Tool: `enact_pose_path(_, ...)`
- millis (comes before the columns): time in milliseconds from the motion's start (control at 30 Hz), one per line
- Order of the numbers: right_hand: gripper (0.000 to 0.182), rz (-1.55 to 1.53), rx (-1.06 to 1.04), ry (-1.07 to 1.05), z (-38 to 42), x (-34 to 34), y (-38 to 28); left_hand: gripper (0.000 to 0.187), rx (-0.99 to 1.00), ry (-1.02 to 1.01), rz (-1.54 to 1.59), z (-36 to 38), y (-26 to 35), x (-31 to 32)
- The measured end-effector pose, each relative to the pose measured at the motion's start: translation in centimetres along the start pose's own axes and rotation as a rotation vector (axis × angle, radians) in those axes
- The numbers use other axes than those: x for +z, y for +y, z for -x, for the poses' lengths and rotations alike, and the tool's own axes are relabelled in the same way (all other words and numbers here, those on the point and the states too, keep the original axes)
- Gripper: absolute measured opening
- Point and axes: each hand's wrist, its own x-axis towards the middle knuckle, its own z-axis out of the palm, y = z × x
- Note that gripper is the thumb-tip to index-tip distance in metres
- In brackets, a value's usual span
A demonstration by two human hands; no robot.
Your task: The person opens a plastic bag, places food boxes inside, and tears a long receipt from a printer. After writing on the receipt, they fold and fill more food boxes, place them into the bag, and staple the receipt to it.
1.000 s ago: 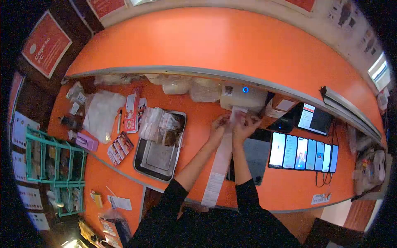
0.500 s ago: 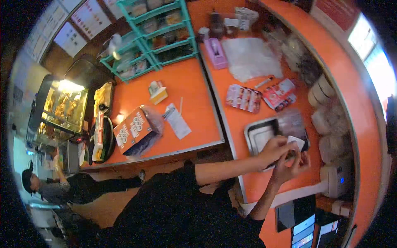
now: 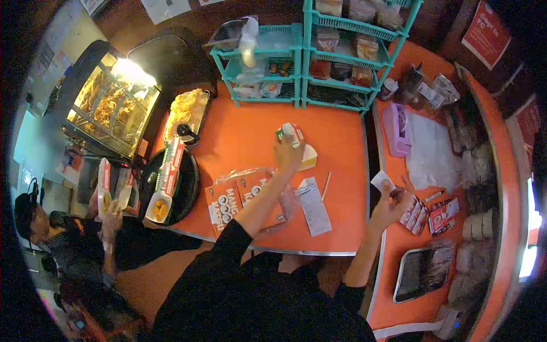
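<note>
My left hand (image 3: 288,153) is stretched over the middle counter, its slightly blurred fingers closed around a small white, red and green carton (image 3: 296,132). Just under that hand stands a white and yellow box (image 3: 309,158). To the right, my right hand (image 3: 393,206) pinches a small white slip (image 3: 381,180) above the side counter, near printed red and white cards (image 3: 415,216). Below my left forearm lie orange printed boxes (image 3: 224,204) in clear plastic. A long paper receipt (image 3: 314,208) and a thin white stick (image 3: 326,186) lie between my arms.
A co-worker (image 3: 68,239) at the left holds a long carton. Near them are a lit food warmer (image 3: 111,108) and a black round tray (image 3: 192,185). Teal racks (image 3: 302,62) stand at the back. A metal tray (image 3: 405,273) and purple dispenser (image 3: 397,130) are at right.
The view has swung left. My hands, together at the slip before, are now apart: my left has moved to the small carton, my right keeps the slip. The co-worker's carton is now visible.
</note>
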Motion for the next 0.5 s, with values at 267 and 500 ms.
enact_pose_path(267,0.032,-0.117,0.21,-0.254,-2.4,2.1,6.3,0.027,-0.308,-0.344,0.28,-10.0,-10.8,5.9)
enact_pose_path(500,0.033,-0.465,0.302,-0.482,-7.3,8.7,2.1,0.023,0.586,-0.224,0.567,-0.4,2.6,-8.3)
